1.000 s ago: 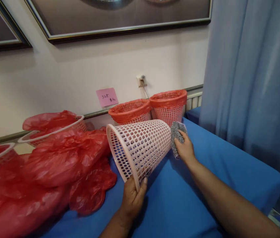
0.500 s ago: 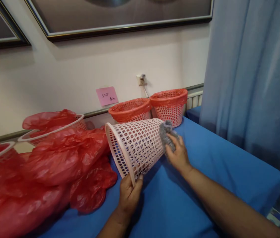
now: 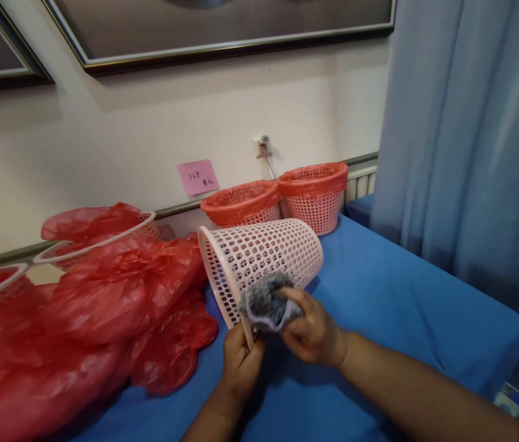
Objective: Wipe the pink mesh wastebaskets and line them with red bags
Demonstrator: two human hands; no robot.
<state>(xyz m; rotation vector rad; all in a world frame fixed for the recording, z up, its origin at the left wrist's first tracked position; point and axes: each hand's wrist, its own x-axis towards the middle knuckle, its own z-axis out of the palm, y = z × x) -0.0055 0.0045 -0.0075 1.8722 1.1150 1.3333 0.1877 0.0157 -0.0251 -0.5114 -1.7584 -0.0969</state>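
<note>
on the blue-covered table, beside a heap of red plastic bags, the pink perforated basket lies on its side, mouth toward the bags. i judge it light, stiff yet a little springy, with the smooth rim the surest place to pinch. my left hand clamps that rim at its lower edge. my right hand is closed around a grey cloth, soft and bunched, pressed against the basket's wall near the rim.
</note>
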